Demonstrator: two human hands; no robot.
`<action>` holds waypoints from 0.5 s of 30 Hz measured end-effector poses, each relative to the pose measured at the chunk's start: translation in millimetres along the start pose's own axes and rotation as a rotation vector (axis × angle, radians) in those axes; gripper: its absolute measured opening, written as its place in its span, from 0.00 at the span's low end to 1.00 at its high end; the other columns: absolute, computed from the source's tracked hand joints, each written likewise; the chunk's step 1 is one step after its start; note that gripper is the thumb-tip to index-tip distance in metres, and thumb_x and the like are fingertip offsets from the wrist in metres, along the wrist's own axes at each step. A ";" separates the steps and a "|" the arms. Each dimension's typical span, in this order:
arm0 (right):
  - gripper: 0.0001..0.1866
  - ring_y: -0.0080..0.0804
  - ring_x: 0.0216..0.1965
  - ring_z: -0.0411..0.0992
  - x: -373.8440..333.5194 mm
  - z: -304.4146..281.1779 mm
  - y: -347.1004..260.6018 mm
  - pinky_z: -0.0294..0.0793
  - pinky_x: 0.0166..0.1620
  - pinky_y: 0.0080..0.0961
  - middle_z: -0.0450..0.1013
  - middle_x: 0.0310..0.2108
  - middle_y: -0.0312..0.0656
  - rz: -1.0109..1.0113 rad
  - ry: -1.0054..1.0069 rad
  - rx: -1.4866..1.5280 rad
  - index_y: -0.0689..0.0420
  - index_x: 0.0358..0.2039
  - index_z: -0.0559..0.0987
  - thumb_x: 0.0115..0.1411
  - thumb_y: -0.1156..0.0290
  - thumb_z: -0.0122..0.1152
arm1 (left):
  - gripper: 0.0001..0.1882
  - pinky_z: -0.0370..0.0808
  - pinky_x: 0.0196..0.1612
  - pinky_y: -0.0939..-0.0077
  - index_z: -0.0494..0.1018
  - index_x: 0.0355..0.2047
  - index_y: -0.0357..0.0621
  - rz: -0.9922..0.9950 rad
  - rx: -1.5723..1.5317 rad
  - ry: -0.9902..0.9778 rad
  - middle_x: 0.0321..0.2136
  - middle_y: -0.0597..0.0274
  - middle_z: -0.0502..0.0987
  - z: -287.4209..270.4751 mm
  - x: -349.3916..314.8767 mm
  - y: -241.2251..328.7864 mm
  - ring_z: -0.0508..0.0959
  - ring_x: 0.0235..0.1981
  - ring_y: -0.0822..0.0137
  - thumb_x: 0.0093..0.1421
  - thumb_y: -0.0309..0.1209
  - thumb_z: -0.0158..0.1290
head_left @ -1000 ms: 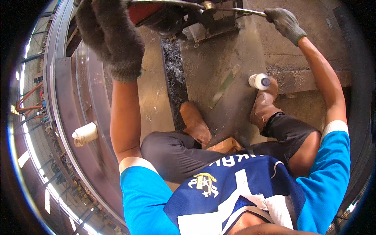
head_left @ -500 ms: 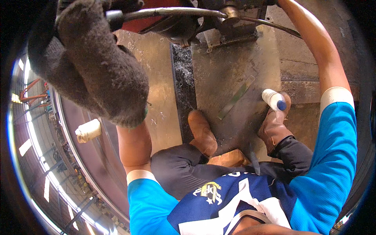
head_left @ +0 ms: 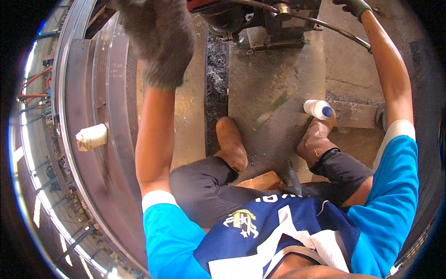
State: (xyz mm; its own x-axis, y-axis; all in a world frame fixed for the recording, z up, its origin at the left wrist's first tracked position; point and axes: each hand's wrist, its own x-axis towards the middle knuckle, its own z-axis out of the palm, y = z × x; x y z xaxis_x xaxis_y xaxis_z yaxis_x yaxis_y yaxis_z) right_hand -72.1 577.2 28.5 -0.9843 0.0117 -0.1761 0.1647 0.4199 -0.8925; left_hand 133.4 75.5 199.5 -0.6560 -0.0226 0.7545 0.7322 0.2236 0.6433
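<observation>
My left hand (head_left: 160, 35), in a thick dark-grey glove, reaches up to the top edge beside the machine (head_left: 269, 28). Its fingers are hidden. A metal lever (head_left: 320, 23) with a round brass-coloured hub (head_left: 283, 11) crosses the machine's front, and its right end comes close to my right forearm. My right hand (head_left: 355, 7), in a dark glove with a green cuff, is partly cut off by the top edge. Its visible fingers stretch leftward, apart, with nothing seen in them.
Long steel beams (head_left: 76, 93) run along the left, with a whitish bottle (head_left: 92, 137) on them. A white bottle with a blue cap (head_left: 318, 109) stands by my right boot (head_left: 316, 139). A green strip (head_left: 272, 110) lies on the floor plate; metal shavings (head_left: 217, 74) fill a dark gap.
My left hand has moved up and away from the lever's dark grip, which is no longer visible. My right hand has come further into view, to the right. The view has shifted slightly.
</observation>
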 end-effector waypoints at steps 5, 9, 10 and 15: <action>0.14 0.27 0.46 0.78 -87.4 58.1 -152.1 0.79 0.46 0.26 0.80 0.46 0.38 -1.277 0.708 -0.510 0.55 0.51 0.81 0.67 0.72 0.56 | 0.28 0.74 0.50 0.71 0.56 0.69 0.37 -0.116 -0.091 0.091 0.41 0.63 0.74 -11.3 -26.6 -32.1 0.75 0.43 0.71 0.75 0.35 0.49; 0.14 0.23 0.42 0.76 -140.9 200.4 -292.4 0.77 0.47 0.25 0.79 0.46 0.37 -1.141 -0.183 0.091 0.55 0.52 0.81 0.69 0.73 0.53 | 0.33 0.80 0.54 0.56 0.64 0.63 0.41 -0.138 0.402 -0.294 0.53 0.46 0.79 -16.2 -99.1 -85.2 0.81 0.52 0.48 0.63 0.42 0.62; 0.15 0.21 0.41 0.75 -154.7 238.9 -324.4 0.76 0.46 0.25 0.78 0.45 0.36 -1.341 -0.417 0.122 0.53 0.54 0.80 0.71 0.73 0.51 | 0.38 0.78 0.57 0.55 0.63 0.65 0.43 -0.378 0.516 -0.577 0.58 0.45 0.76 -16.9 -115.7 -101.5 0.79 0.56 0.46 0.60 0.46 0.63; 0.18 0.29 0.41 0.76 -179.3 311.0 -338.6 0.76 0.48 0.31 0.79 0.43 0.36 -0.917 -0.623 -0.117 0.50 0.55 0.80 0.64 0.67 0.57 | 0.46 0.65 0.69 0.55 0.60 0.71 0.48 -0.505 0.541 -0.857 0.66 0.44 0.69 17.3 -216.5 -118.5 0.66 0.69 0.47 0.60 0.59 0.60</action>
State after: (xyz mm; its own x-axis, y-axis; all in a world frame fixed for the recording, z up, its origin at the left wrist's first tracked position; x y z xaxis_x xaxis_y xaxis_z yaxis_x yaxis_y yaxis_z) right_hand 68.4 150.7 233.2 -0.5209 -0.7902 0.3230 -0.6478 0.1195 -0.7524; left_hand 185.6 70.7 -42.4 -0.9158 0.3988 -0.0472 0.3092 0.7751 0.5511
